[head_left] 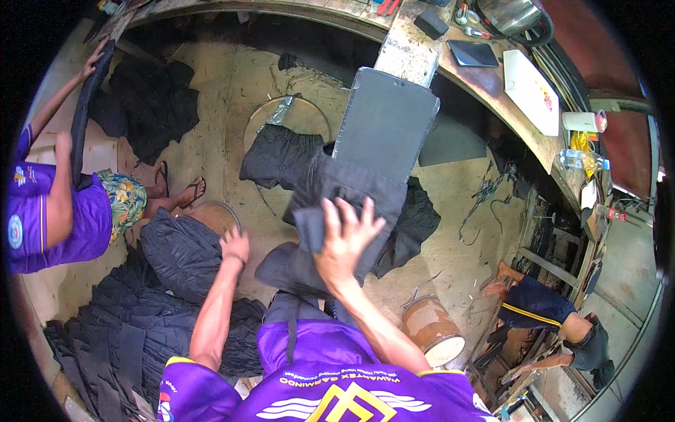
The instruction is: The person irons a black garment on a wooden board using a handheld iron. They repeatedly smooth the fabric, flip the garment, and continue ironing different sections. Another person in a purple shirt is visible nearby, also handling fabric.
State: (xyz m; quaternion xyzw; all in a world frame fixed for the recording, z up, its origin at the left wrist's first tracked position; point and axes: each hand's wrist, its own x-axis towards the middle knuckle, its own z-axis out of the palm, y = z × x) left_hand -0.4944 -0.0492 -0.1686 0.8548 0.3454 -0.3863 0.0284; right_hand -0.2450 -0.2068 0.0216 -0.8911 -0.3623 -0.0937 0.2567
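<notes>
A black garment (351,184), its waistband gathered, is drawn over the near end of a long dark board (387,123) in front of me. My right hand (343,235) rests on this garment with its fingers spread; a dark fold of cloth (309,228) shows beside the fingers. My left hand (235,246) is out to the left, fingers apart and with nothing visible in it, near a bundled black garment (181,257) at the edge of a heap of black clothes (140,323). Black shorts (278,156) lie on a round stool beyond the board's left side.
At the left a person (67,211) sits holding a dark board (91,112). Another person (555,316) is at the lower right. A brown drum (430,327) stands by my right arm. The curved workbench (492,91) carries a kettle (508,17), a phone (472,54) and a bottle (583,160).
</notes>
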